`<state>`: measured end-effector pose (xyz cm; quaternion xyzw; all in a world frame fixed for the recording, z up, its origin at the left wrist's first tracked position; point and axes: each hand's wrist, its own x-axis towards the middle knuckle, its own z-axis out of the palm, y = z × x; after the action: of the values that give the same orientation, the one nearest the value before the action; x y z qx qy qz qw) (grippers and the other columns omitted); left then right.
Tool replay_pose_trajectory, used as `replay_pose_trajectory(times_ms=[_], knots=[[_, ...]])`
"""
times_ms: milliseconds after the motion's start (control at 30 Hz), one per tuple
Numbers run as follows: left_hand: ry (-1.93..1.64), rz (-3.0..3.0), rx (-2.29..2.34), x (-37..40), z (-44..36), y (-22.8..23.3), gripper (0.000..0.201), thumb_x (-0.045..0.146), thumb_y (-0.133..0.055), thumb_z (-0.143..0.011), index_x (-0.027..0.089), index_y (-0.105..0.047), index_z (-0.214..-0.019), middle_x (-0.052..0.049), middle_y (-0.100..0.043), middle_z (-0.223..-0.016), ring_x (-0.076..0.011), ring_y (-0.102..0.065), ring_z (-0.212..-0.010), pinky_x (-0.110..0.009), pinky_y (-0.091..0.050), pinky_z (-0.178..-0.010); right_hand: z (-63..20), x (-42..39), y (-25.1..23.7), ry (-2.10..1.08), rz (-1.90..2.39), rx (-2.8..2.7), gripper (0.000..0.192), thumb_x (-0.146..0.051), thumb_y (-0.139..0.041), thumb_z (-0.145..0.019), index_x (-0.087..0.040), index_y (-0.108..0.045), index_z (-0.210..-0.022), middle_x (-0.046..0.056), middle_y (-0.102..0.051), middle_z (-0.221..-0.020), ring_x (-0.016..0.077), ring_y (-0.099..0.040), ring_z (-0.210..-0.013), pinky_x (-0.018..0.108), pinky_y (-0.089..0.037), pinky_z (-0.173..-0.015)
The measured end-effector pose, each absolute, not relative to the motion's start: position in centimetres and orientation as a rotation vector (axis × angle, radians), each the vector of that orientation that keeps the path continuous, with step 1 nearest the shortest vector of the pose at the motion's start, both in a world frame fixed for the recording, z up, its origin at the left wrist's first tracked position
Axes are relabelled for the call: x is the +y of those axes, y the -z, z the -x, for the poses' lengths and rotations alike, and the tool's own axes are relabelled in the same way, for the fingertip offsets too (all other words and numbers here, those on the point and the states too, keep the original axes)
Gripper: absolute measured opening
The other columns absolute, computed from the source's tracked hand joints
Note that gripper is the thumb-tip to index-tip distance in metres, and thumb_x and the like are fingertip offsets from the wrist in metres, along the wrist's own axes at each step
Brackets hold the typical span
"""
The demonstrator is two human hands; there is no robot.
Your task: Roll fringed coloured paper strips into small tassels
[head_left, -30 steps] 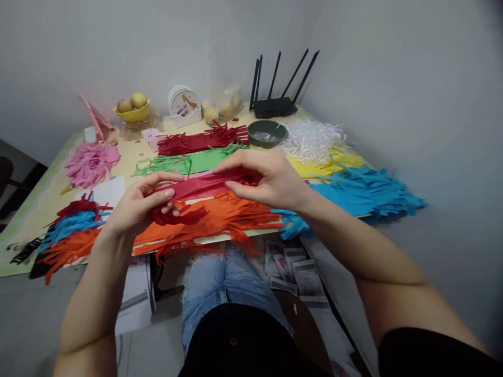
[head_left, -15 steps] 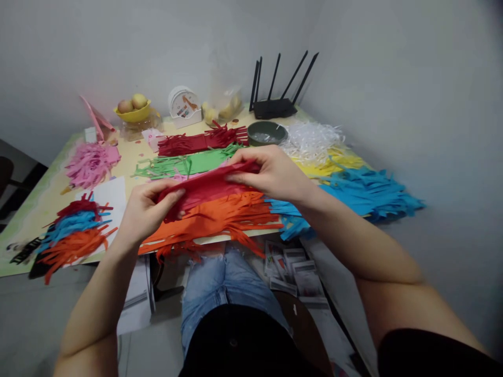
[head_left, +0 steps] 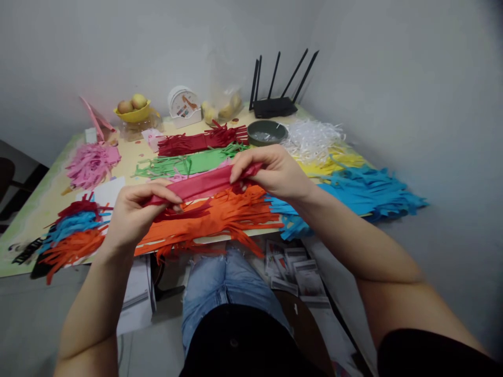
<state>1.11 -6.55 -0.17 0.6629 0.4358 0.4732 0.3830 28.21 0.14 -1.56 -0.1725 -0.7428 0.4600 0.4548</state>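
Partly, the 1 red paper strip point(head_left: 202, 184) hides inside the fingers at its 2 ends; it is held above the table point(head_left: 47, 201). The left hand point(head_left: 139, 209) pinches its 9 o'clock end, the right hand point(head_left: 273, 173) its 3 o'clock end; several fingertips of both are out of sight. From the strip, 1 orange fringed bundle point(head_left: 204, 222) lies at 6 o'clock, 1 green bundle point(head_left: 204, 161) at 12 and 1 blue heap point(head_left: 369, 193) at 3, crossed by the right forearm. Between 1 and 2 o'clock, 1 black router point(head_left: 275, 107) shows 5 antennas. The contents of the dark bowl point(head_left: 257, 137) are hard to make out.
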Motion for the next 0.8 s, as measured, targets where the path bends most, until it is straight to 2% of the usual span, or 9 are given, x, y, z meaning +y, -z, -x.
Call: replay_pose_trajectory(times_ms=[133,200,367,500,567,633,700,800], knots=[[-1.206,-1.841,1.128,-6.2,-0.5,0.2,0.011,0.022,-0.071,-0.077,0.025,-0.078,-0.069,-0.006,-0.071,-0.070,-0.0219,-0.067,-0.078,-0.039,-0.058,-0.077,-28.4,0.2,1.2,-1.073,0.375,-1.876,0.016,-0.018,-0.060,-0.084,-0.014,-0.072,-0.074,0.002,-0.065,-0.068,0.0090,-0.059,-0.062,0.023,-0.051,-0.062],[-1.213,-1.895,1.123,-6.0,-0.3,0.2,0.013,0.021,-0.070,-0.077,0.026,-0.078,-0.068,-0.006,-0.071,-0.070,-0.0225,-0.067,-0.082,-0.041,-0.056,-0.083,-28.5,0.2,0.9,-1.012,0.379,-1.926,0.018,-0.015,-0.059,-0.083,-0.015,-0.073,-0.073,0.003,-0.067,-0.072,0.0106,-0.061,-0.070,0.025,-0.052,-0.068],[-1.159,-2.029,1.127,-6.1,-0.2,-0.4,0.017,0.017,-0.066,-0.079,0.027,-0.078,-0.073,-0.005,-0.071,-0.076,-0.0220,-0.066,-0.084,-0.037,-0.054,-0.079,-28.9,0.1,0.5,-0.885,0.425,-2.035,0.023,-0.012,-0.054,-0.081,-0.017,-0.076,-0.075,0.004,-0.070,-0.082,0.0132,-0.063,-0.081,0.027,-0.051,-0.075],[-1.040,-2.300,1.192,-6.5,-0.7,-1.1,0.015,0.020,-0.063,-0.081,0.023,-0.077,-0.085,-0.007,-0.072,-0.087,-0.0224,-0.065,-0.089,-0.036,-0.051,-0.079,-28.9,0.1,0.5,-0.796,0.451,-2.087,0.027,-0.025,-0.052,-0.089,-0.017,-0.075,-0.078,0.005,-0.070,-0.084,0.0157,-0.063,-0.085,0.029,-0.050,-0.076],[-1.060,-2.351,1.230,-6.5,-1.1,-1.1,0.009,0.025,-0.066,-0.081,0.021,-0.073,-0.078,-0.006,-0.071,-0.083,-0.0210,-0.065,-0.085,-0.034,-0.051,-0.076,-28.7,0.0,0.6,-0.739,0.476,-2.084,0.030,-0.034,-0.055,-0.092,-0.017,-0.072,-0.075,0.006,-0.069,-0.081,0.0163,-0.063,-0.083,0.029,-0.049,-0.075],[-1.143,-2.346,1.309,-6.4,-1.5,-0.7,0.017,0.029,-0.070,-0.080,0.020,-0.064,-0.067,-0.004,-0.067,-0.075,-0.0187,-0.063,-0.077,-0.031,-0.050,-0.070,-28.3,-0.3,0.8,-0.657,0.538,-2.066,0.031,-0.039,-0.060,-0.091,-0.017,-0.067,-0.071,0.005,-0.067,-0.077,0.0161,-0.062,-0.081,0.028,-0.048,-0.074],[-1.238,-2.308,1.402,-6.4,-1.8,-0.1,0.025,0.029,-0.073,-0.079,0.020,-0.056,-0.063,-0.003,-0.064,-0.072,-0.0163,-0.060,-0.072,-0.028,-0.048,-0.066,-27.9,-0.7,0.9,-0.576,0.622,-2.037,0.027,-0.041,-0.065,-0.089,-0.017,-0.065,-0.076,0.004,-0.066,-0.078,0.0161,-0.062,-0.080,0.027,-0.048,-0.073],[-1.315,-2.231,1.467,-6.6,-2.3,0.4,0.015,0.027,-0.074,-0.079,0.021,-0.060,-0.079,-0.001,-0.064,-0.079,-0.0136,-0.059,-0.072,-0.025,-0.047,-0.063,-27.5,-1.4,0.8,-0.517,0.716,-1.994,0.023,-0.038,-0.066,-0.088,-0.018,-0.066,-0.100,0.005,-0.068,-0.095,0.0164,-0.062,-0.085,0.027,-0.049,-0.074]])
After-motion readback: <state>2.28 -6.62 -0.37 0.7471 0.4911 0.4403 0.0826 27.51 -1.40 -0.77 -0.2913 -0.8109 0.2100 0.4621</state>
